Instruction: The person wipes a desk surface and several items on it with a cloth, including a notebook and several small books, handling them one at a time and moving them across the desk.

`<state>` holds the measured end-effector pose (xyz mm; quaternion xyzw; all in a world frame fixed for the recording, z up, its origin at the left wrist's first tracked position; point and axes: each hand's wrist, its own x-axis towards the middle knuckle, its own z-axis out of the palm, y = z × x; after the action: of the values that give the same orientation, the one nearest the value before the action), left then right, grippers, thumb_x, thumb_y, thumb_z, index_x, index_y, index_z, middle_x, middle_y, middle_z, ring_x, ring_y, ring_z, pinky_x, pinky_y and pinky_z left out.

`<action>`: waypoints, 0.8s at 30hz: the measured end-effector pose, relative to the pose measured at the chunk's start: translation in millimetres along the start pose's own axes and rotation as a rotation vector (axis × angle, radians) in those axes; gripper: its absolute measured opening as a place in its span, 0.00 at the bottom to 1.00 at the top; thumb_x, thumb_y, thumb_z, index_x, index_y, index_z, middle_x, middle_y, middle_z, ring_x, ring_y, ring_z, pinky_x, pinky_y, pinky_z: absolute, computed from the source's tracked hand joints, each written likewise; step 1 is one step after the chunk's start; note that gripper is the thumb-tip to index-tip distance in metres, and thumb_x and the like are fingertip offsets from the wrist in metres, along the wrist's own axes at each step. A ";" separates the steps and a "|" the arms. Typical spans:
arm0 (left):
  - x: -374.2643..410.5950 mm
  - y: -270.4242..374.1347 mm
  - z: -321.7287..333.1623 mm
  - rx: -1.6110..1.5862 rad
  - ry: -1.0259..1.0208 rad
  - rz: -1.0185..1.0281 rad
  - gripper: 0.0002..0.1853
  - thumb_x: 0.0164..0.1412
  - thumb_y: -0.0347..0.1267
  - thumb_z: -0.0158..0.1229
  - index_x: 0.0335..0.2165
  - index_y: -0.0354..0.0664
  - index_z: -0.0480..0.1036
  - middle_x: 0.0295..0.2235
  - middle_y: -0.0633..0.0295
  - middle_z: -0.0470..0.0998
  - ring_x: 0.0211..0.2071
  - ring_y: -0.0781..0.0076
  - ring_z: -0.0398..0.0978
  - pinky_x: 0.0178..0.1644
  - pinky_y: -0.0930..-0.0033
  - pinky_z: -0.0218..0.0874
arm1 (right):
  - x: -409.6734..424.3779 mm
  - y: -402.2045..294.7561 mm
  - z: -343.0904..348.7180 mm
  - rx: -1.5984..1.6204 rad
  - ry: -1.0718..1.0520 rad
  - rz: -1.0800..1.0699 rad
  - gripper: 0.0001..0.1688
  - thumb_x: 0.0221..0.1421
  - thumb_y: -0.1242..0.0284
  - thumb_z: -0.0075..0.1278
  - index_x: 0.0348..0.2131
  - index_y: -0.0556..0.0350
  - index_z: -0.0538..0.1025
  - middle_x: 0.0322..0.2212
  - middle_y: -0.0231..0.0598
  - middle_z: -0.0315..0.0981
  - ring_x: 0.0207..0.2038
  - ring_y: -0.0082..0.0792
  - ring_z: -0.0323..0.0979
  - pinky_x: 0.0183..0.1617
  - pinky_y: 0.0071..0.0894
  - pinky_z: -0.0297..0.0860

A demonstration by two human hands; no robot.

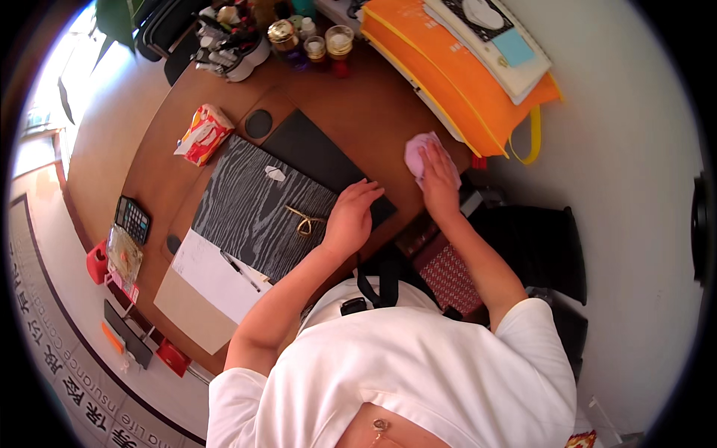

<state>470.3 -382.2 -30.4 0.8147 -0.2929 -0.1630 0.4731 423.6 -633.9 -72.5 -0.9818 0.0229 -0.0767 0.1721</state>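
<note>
My right hand (438,179) lies palm down on a folded pink cloth (415,158) at the right side of the brown wooden desk (381,106). Its fingers are nearly straight on top of the cloth, close to the orange bag. My left hand (354,210) rests with bent fingers at the edge of a black desk mat (319,151) and a dark wood-grain board (246,196); whether it holds anything under the palm is hidden. Just left of that hand, a gold-coloured metal hair claw (305,223) lies on the board, with a small whitish object (274,173) farther up.
An orange bag (448,67) with notebooks on it stands at the upper right. Jars (339,42) and a filled organizer (241,64) are at the back. A red-and-white tissue pack (206,134), calculator (133,219), paper (207,269) and pen (240,270) lie at left.
</note>
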 end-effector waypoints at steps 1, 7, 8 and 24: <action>1.8 2.2 3.5 -0.078 0.020 -0.053 0.27 0.54 0.17 0.51 0.53 0.40 0.73 0.56 0.45 0.71 0.59 0.43 0.67 0.63 0.53 0.60 | 7.5 -14.9 -0.6 0.082 -0.027 0.069 0.42 0.48 0.79 0.60 0.62 0.57 0.65 0.67 0.49 0.55 0.69 0.52 0.53 0.71 0.45 0.53; 10.2 1.5 15.0 -0.100 0.015 -0.217 0.31 0.62 0.19 0.53 0.63 0.46 0.65 0.63 0.42 0.60 0.57 0.54 0.71 0.51 0.67 0.70 | 18.8 -51.6 -22.3 0.521 0.043 0.061 0.31 0.52 0.76 0.56 0.56 0.52 0.71 0.62 0.51 0.62 0.66 0.54 0.57 0.69 0.47 0.56; 10.9 -4.4 13.6 -0.086 0.004 -0.197 0.31 0.62 0.19 0.53 0.63 0.46 0.65 0.63 0.41 0.60 0.57 0.55 0.71 0.51 0.67 0.71 | 16.5 -44.5 -28.0 0.510 0.110 0.063 0.28 0.52 0.76 0.56 0.54 0.52 0.73 0.60 0.51 0.64 0.65 0.54 0.59 0.68 0.47 0.58; 23.5 -4.8 11.3 -0.093 -0.079 -0.206 0.27 0.61 0.18 0.53 0.59 0.39 0.69 0.58 0.47 0.65 0.53 0.60 0.71 0.49 0.69 0.69 | 6.1 71.1 -24.2 0.370 0.472 0.750 0.39 0.44 0.74 0.67 0.56 0.56 0.71 0.41 0.53 0.71 0.45 0.55 0.71 0.51 0.46 0.70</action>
<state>483.9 -402.8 -40.0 0.8107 -0.2180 -0.2563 0.4792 424.4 -709.3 -73.5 -0.8144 0.4001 -0.2328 0.3500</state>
